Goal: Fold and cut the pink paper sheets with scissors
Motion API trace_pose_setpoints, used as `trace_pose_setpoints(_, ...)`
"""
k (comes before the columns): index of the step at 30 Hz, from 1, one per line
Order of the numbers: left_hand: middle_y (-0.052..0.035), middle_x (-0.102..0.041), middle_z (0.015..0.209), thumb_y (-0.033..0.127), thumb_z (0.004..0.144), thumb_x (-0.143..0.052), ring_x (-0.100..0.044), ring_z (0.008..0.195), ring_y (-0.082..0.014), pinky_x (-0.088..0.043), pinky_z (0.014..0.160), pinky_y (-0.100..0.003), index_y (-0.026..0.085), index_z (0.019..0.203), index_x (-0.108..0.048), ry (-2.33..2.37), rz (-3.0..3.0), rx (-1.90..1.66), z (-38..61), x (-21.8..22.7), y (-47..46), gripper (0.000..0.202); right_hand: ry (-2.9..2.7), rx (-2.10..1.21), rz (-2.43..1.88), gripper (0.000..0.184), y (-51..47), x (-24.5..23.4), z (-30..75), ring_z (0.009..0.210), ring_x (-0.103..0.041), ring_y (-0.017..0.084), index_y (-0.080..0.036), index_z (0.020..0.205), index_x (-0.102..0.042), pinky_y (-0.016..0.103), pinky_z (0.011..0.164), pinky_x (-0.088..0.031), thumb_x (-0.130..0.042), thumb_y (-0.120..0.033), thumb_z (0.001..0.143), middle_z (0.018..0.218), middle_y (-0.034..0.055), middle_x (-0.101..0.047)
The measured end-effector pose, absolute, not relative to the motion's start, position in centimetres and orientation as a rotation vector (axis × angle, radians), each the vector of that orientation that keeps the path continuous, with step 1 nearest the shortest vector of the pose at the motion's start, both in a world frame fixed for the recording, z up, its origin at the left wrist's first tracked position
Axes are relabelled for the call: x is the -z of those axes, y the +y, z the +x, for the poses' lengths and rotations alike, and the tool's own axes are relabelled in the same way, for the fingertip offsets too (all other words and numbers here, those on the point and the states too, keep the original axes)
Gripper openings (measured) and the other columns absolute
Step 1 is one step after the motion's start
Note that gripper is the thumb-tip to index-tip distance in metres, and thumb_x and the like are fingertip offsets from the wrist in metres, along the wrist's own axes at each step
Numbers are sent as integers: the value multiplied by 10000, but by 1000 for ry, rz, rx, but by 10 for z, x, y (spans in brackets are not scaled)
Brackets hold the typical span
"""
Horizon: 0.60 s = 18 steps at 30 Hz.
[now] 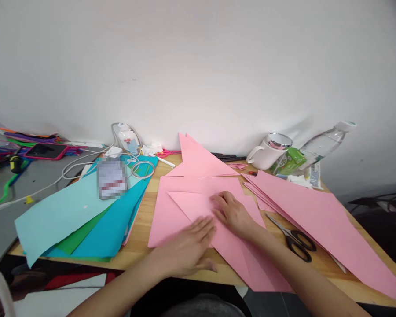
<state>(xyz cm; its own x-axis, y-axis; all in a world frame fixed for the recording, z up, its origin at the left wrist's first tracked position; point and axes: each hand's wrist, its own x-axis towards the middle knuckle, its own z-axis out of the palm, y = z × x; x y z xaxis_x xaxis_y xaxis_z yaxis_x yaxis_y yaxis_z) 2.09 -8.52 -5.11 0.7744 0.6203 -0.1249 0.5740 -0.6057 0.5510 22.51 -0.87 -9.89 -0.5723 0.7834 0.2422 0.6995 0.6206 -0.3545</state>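
My left hand (pixel 188 246) lies flat with fingers stretched out on a pink paper sheet (pixel 171 207) in the middle of the wooden table (pixel 141 229). My right hand (pixel 232 213) rests beside it on a folded pink triangle (pixel 237 251), fingers curled down and pressing the paper near a crease. Neither hand holds anything. More pink triangles (pixel 201 160) lie just beyond the hands.
Black-handled scissors (pixel 295 240) lie right of my right hand. A stack of large pink sheets (pixel 326 215) covers the right side. Blue and green sheets (pixel 82 215) lie left. A white mug (pixel 269 152), a water bottle (pixel 323 143) and cables (pixel 86 163) stand by the wall.
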Motion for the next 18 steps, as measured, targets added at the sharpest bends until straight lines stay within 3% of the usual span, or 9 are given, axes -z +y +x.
trace_pose_setpoints(3, -197, -107, 1513, 633, 840, -359, -73, 1404, -266, -184, 1144, -417, 58, 1441, -209, 1086, 2532, -9, -3, 66, -79, 846, -2474, -322, -1175, 257, -8, 99, 226, 920, -548, 235, -200, 1143, -488, 409, 818, -509, -462, -241, 892, 1052, 103, -483)
trace_pose_setpoints(6, -201, -168, 1501, 666, 805, -396, -105, 1400, -260, -221, 1136, -399, 76, 1439, -228, 1278, 2634, -12, -27, 77, -67, 882, -2471, -331, -1193, 251, -9, 97, 225, 905, -549, 232, -205, 1140, -492, 410, 817, -510, -463, -250, 895, 1043, 98, -487)
trace_pose_setpoints(9, -247, -178, 1484, 689, 789, -387, -129, 1392, -302, -233, 1118, -473, 54, 1442, -197, 1423, 2625, -14, -47, 81, -54, 931, -2470, -334, -1209, 244, -10, 95, 225, 898, -550, 232, -204, 1132, -499, 411, 809, -511, -460, -247, 895, 1040, 98, -492)
trace_pose_setpoints(14, -184, -264, 1480, 700, 791, -365, -210, 1386, -265, -195, 1131, -465, 110, 1430, -272, 1554, 2642, 14, -62, 83, -44, 876, -2467, -326, -1210, 244, -10, 94, 224, 881, -556, 228, -186, 1126, -507, 408, 800, -514, -457, -245, 894, 1034, 104, -495)
trace_pose_setpoints(18, -244, -270, 1455, 678, 814, -358, -245, 1370, -306, -205, 1117, -501, 20, 1396, -316, 1729, 2607, 33, -69, 83, -41, 879, -2464, -313, -1199, 244, -10, 95, 224, 916, -553, 230, -179, 1120, -516, 404, 827, -504, -460, -240, 890, 1047, 107, -491)
